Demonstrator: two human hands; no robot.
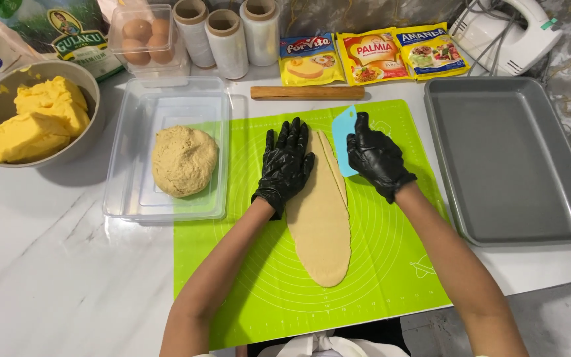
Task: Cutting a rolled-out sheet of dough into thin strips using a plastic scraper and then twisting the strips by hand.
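Leftmost on the worktop (47, 264) sits a metal bowl (90, 86) of yellow butter blocks (34, 119), then a clear plastic tub (166, 205) holding a ball of dough (184, 160). Next comes the green mat (266, 291), where my left hand (286, 164), gloved in black, lies flat with fingers spread on the left edge of a long rolled dough strip (320, 225). My right hand (377, 157) grips a light blue scraper (343, 140), its edge against the strip's far right side. Farthest right rests a grey baking tray (510, 158).
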